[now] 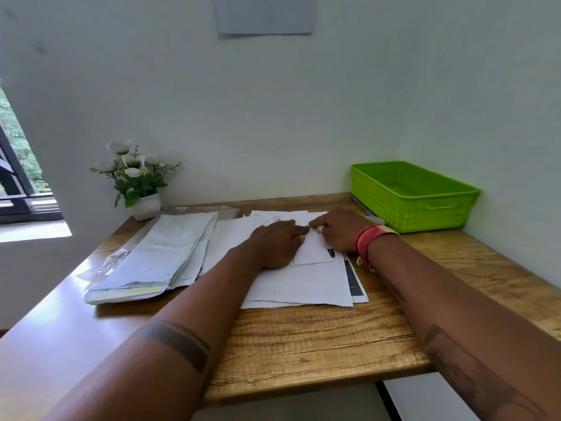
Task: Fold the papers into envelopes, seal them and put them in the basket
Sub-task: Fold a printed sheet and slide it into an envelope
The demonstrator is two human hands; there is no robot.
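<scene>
Both forearms reach in from the bottom of the frame and meet at centre. Left hand (277, 243) lies palm down, fingers straight and flat, pressing on the left part of a small folded paper (312, 252). Right hand (340, 229) sits just right of it, knuckles up, index finger extended toward the left hand and pressing the top edge of the same folded paper; remaining fingers curled under, and I cannot tell whether they pinch anything. The fingertips of the two hands almost touch. Right wrist carries red and cream thread bands (372, 238); left forearm shows dark banded markings in the lower left of the frame. Folded paper rests on top of a loose stack of white sheets (303, 287) at centre of the wooden counter (318, 344); a sheet with a black printed strip pokes out at the stack's right edge. Printed lines show on the sheet at the far edge of the stack, too small to read. Left of the stack: a pile of long white envelopes (158, 259) with adhesive strips at the near end, lying on clear plastic wrapping. Green plastic basket (409, 197) stands at the right rear corner of the counter, well apart from the hands, against the wall. White pot of artificial white flowers (136, 180) at the left rear. Grey sheet (264, 13) fixed to the wall, top centre. Window at the left edge of the frame.
</scene>
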